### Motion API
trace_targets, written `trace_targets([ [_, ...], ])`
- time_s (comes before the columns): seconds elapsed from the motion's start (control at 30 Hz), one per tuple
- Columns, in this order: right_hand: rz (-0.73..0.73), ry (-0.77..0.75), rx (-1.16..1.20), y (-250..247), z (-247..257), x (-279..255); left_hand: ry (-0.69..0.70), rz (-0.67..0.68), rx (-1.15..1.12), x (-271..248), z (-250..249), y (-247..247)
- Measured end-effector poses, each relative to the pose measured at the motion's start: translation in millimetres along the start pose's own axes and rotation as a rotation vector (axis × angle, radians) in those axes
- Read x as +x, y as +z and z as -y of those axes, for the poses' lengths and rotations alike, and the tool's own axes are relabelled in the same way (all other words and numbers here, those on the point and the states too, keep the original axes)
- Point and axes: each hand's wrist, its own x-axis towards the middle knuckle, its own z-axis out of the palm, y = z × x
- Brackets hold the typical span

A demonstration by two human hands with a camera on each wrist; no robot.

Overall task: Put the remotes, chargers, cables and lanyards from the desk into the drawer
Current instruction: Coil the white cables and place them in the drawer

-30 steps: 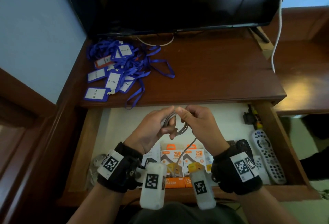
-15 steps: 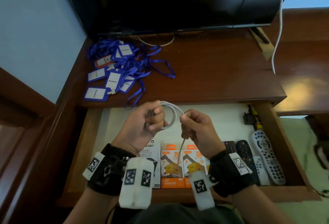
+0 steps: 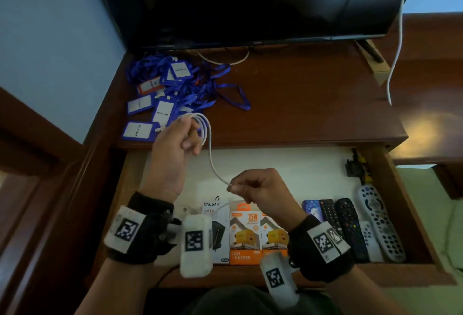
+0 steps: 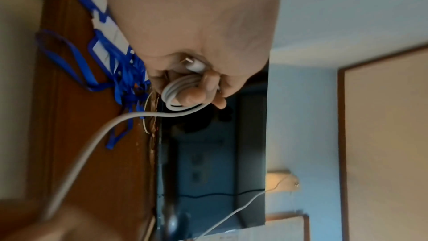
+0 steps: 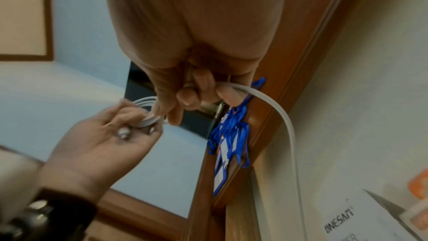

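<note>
My left hand (image 3: 180, 137) grips a white cable (image 3: 210, 149) wound in loops, raised over the desk's front edge; the coil (image 4: 178, 89) and its plug show between the curled fingers. My right hand (image 3: 250, 187) pinches the same cable's loose stretch (image 5: 273, 102) lower down, above the open drawer (image 3: 413, 227). Blue lanyards (image 3: 180, 89) with badge holders lie heaped at the desk's back left. In the drawer lie charger boxes (image 3: 246, 234) at the front and several remotes (image 3: 360, 227) at the right.
A dark monitor (image 3: 250, 1) stands at the back of the wooden desk (image 3: 313, 104). A white cord (image 3: 398, 39) hangs at the right. A black plug (image 3: 354, 167) sits in the drawer's back right corner. A blue wall is on the left.
My left hand has risen up and left with the coil, toward the lanyards. My right hand has dropped and slid along the cable, drawing a length straight between them.
</note>
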Motion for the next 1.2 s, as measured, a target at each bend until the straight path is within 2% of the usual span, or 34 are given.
trace_targets([
  [0.13, 0.107, -0.073, -0.086, 8, 15, 0, 0.026, 0.058, 0.293, -1, 14, 6],
  [0.33, 0.049, -0.166, 0.036, -3, 29, 4, -0.074, 0.131, 0.369, -6, 30, 11],
  [0.53, -0.161, -0.112, 0.173, -15, 31, 9, -0.16, 0.297, 0.249, -10, 39, 21],
  [0.7, -0.324, -0.073, 0.168, -25, 27, 9, -0.259, 0.403, 0.109, -16, 33, 26],
  [0.87, -0.397, -0.096, 0.178, -23, 20, 11, -0.34, 0.431, 0.033, -15, 33, 29],
  [0.93, -0.388, -0.101, 0.228, -23, 17, 10, -0.355, 0.446, 0.004, -14, 33, 28],
  [1.03, -0.293, -0.09, 0.286, -21, 11, 6, -0.338, 0.443, -0.07, -15, 29, 26],
  [1.2, -0.121, 0.04, 0.528, -12, -7, 4, -0.268, 0.364, -0.298, -12, 11, 25],
])
